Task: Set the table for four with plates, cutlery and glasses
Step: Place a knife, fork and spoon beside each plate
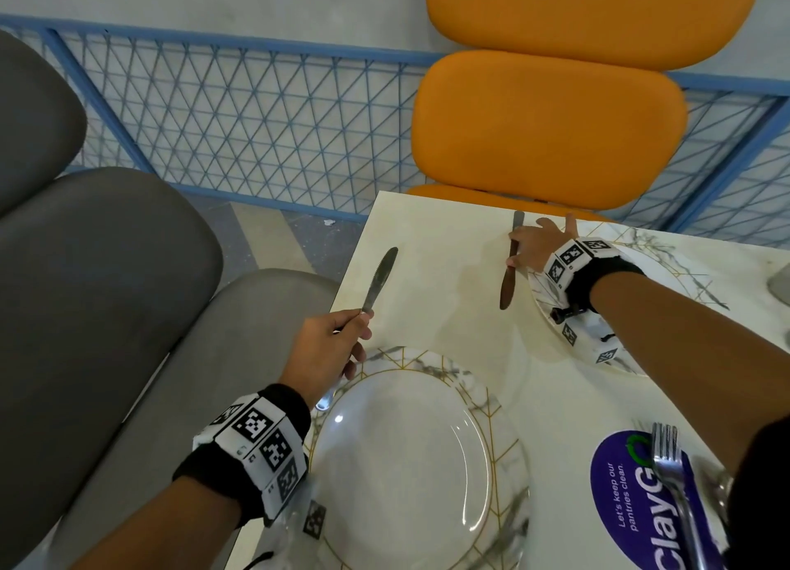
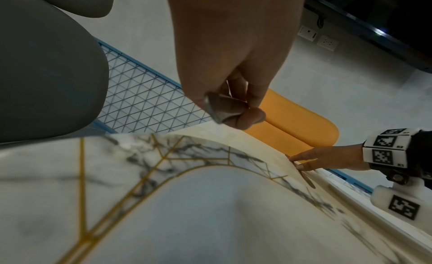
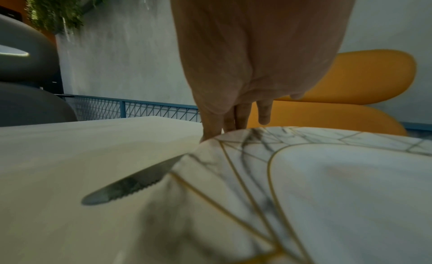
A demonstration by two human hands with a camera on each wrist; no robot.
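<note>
My left hand (image 1: pixel 359 326) grips a table knife (image 1: pixel 380 279) by its handle above the table's left edge, the blade pointing away from me. The handle end shows in my curled fingers (image 2: pixel 252 118) in the left wrist view. Just right of that hand lies the near marble-patterned plate (image 1: pixel 406 462). Farther off, my right hand (image 1: pixel 513 249) rests its straight fingertips on a second knife (image 1: pixel 507 287). This knife lies flat on the table (image 1: pixel 449 270), left of the far plate (image 1: pixel 667 266). Its serrated blade (image 3: pixel 131 186) sticks out from behind that plate's rim (image 3: pixel 327 194).
A fork (image 1: pixel 669 454) lies over a purple sticker (image 1: pixel 620 484) right of the near plate. An orange chair (image 1: pixel 547 129) stands at the far side and a grey chair (image 1: pixel 107 270) at the left. A blue mesh railing (image 1: pixel 256 112) runs behind.
</note>
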